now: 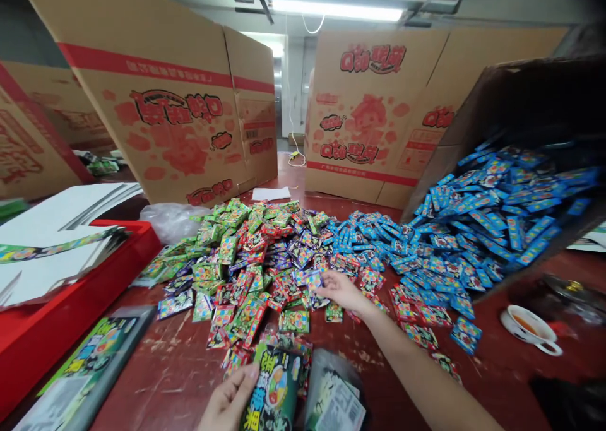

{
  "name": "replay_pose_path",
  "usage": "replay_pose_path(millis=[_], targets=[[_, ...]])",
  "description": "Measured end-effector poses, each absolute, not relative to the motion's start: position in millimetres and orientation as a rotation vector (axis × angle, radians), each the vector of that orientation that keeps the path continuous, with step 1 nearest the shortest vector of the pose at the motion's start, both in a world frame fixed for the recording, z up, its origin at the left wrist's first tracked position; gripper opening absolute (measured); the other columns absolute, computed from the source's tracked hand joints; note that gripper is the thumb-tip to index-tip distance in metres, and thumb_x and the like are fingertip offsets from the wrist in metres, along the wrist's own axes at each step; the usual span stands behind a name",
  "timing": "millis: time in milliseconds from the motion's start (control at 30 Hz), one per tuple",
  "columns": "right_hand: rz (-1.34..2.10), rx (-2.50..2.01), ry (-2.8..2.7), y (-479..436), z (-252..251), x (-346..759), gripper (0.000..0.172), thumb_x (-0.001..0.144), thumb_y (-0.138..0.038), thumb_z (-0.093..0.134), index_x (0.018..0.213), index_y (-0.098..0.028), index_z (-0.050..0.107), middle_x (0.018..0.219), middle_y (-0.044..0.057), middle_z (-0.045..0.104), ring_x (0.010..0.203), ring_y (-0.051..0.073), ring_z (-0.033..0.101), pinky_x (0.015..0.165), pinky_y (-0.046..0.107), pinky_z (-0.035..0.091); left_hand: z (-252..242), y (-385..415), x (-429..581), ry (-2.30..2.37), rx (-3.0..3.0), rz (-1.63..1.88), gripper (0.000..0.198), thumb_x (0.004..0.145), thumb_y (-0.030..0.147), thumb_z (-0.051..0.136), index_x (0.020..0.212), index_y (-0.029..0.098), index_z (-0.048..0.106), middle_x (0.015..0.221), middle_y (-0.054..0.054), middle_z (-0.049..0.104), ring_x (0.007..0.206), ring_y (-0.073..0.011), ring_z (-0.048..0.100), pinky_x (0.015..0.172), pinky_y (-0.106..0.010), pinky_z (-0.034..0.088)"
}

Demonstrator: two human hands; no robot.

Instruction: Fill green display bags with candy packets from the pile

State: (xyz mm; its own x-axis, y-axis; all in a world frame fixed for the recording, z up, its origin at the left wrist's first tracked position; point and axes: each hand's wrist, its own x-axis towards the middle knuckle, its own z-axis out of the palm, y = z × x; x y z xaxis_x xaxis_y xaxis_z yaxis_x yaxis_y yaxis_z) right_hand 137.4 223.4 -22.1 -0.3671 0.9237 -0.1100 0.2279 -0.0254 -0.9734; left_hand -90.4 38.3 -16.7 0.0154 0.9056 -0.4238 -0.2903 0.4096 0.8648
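My left hand [231, 398] grips the edge of a black and green printed candy bag [274, 390] near the bottom of the head view. Over the heap of small packets, the fingers of my right hand [341, 291] are pinched on a purple candy packet [314, 282]. Green packets [227, 249], red packets [255, 242] and blue packets [364, 232] make up the heap around that hand. Just right of the printed bag lies a clear plastic bag [336, 399] with printed pieces inside. Whether the printed bag's mouth is open I cannot tell.
At right, a tipped carton [521, 96] spills blue packets. A white cup [529, 327] with brownish liquid stands near it. On the left are a red tray [89, 286] with paper sheets and a stack of flat printed bags [95, 368]. Large cartons [180, 122] stand behind.
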Motion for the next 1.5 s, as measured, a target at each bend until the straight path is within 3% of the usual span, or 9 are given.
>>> replay_pose_path(millis=[133, 267, 533, 867, 1067, 1200, 1267, 1367, 1500], targets=[[1.586, -0.935, -1.557, 184, 7, 150, 0.064, 0.065, -0.043, 0.073, 0.119, -0.023, 0.045, 0.083, -0.001, 0.056, 0.071, 0.01, 0.056, 0.063, 0.022, 0.044, -7, 38, -76, 1.195, 0.839, 1.027, 0.043, 0.068, 0.058, 0.066, 0.079, 0.017, 0.069, 0.071, -0.003, 0.07, 0.07, -0.021, 0.062, 0.07, -0.03, 0.048], [1.667, -0.735, -1.487, 148, 28, 157, 0.043, 0.069, -0.034, 0.073, 0.104, -0.025, 0.05, 0.088, -0.001, 0.056, 0.072, 0.011, 0.058, 0.064, 0.023, 0.047, 6, 33, -65, 1.204, 1.045, 0.988, 0.039, 0.076, 0.054, 0.06, 0.071, 0.016, 0.063, 0.065, 0.0, 0.061, 0.065, -0.0163, 0.054, 0.063, -0.024, 0.042], [1.448, -0.845, -1.829, 109, 35, 155, 0.018, 0.078, -0.027, 0.062, 0.095, -0.022, 0.057, 0.065, -0.005, 0.047, 0.054, 0.01, 0.045, 0.051, 0.021, 0.036, 20, 16, -54, 1.262, 1.188, 0.925, 0.038, 0.078, 0.052, 0.058, 0.072, 0.015, 0.064, 0.065, 0.0, 0.058, 0.064, -0.0155, 0.049, 0.06, -0.023, 0.039], [1.367, -0.906, -1.759, 95, 49, 170, 0.032, 0.067, -0.027, 0.073, 0.089, -0.021, 0.05, 0.079, -0.002, 0.054, 0.066, 0.012, 0.053, 0.058, 0.022, 0.043, 33, 10, -58, 1.263, 1.157, 0.955, 0.036, 0.079, 0.049, 0.058, 0.074, 0.014, 0.063, 0.066, 0.0, 0.058, 0.064, -0.0147, 0.049, 0.061, -0.023, 0.04], [1.256, -0.736, -1.626, 80, 49, 171, 0.021, 0.078, -0.037, 0.062, 0.076, -0.021, 0.05, 0.086, 0.004, 0.059, 0.075, 0.017, 0.056, 0.073, 0.031, 0.046, 35, 9, -52, 1.21, 1.157, 0.961, 0.034, 0.079, 0.048, 0.059, 0.073, 0.015, 0.062, 0.067, 0.0, 0.059, 0.065, -0.0152, 0.05, 0.062, -0.024, 0.04], [1.262, -0.79, -1.482, 83, 42, 158, 0.032, 0.086, -0.055, 0.045, 0.097, -0.025, 0.047, 0.08, 0.002, 0.055, 0.069, 0.016, 0.055, 0.067, 0.03, 0.047, 33, 9, -46, 1.237, 1.22, 0.942, 0.036, 0.076, 0.051, 0.061, 0.07, 0.015, 0.064, 0.066, -0.001, 0.059, 0.065, -0.0159, 0.051, 0.061, -0.023, 0.039], [1.248, -0.854, -1.511, 84, 36, 152, 0.041, 0.089, -0.057, 0.034, 0.116, -0.027, 0.041, 0.093, 0.005, 0.055, 0.085, 0.018, 0.057, 0.078, 0.032, 0.047, 30, 8, -44, 1.239, 1.211, 0.928, 0.037, 0.075, 0.052, 0.062, 0.071, 0.015, 0.064, 0.066, -0.001, 0.06, 0.065, -0.016, 0.051, 0.06, -0.022, 0.04], [1.124, -0.898, -1.559, 80, 28, 150, 0.043, 0.091, -0.046, 0.042, 0.128, -0.027, 0.033, 0.115, 0.008, 0.05, 0.112, 0.02, 0.048, 0.096, 0.035, 0.039, 27, 7, -44, 1.238, 1.192, 0.922, 0.036, 0.075, 0.051, 0.062, 0.073, 0.015, 0.065, 0.066, 0.0, 0.059, 0.064, -0.0158, 0.052, 0.061, -0.023, 0.041], [1.109, -0.877, -1.719, 74, 24, 163, 0.028, 0.091, -0.034, 0.046, 0.116, -0.023, 0.044, 0.098, 0.006, 0.055, 0.087, 0.017, 0.056, 0.077, 0.029, 0.045, 24, 5, -42, 1.233, 1.19, 0.929, 0.035, 0.079, 0.049, 0.059, 0.075, 0.015, 0.065, 0.068, -0.001, 0.06, 0.067, -0.0166, 0.053, 0.063, -0.023, 0.042]])
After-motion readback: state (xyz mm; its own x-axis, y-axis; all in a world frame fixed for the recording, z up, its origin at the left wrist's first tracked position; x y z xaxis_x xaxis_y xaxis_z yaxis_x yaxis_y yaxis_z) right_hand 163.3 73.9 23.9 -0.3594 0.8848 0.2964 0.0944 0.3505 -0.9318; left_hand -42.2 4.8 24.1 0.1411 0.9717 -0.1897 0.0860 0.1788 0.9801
